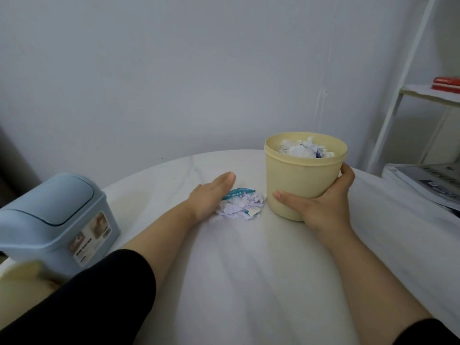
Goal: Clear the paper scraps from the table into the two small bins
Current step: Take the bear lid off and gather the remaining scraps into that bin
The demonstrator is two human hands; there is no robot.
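Observation:
A small heap of white and pale lilac paper scraps, with a teal printed strip on top, lies on the white round table. My left hand rests flat on edge against the heap's left side, fingers together and holding nothing. Just right of the heap stands a round cream bin without a lid, filled near its rim with white scraps. My right hand wraps around its lower right side. A pale blue bin with a swing lid stands at the table's left edge.
A stack of newspapers lies at the right edge of the table. Behind it stands a white shelf frame with a red book. A grey wall lies behind the table. A blurred cream object sits at the lower left.

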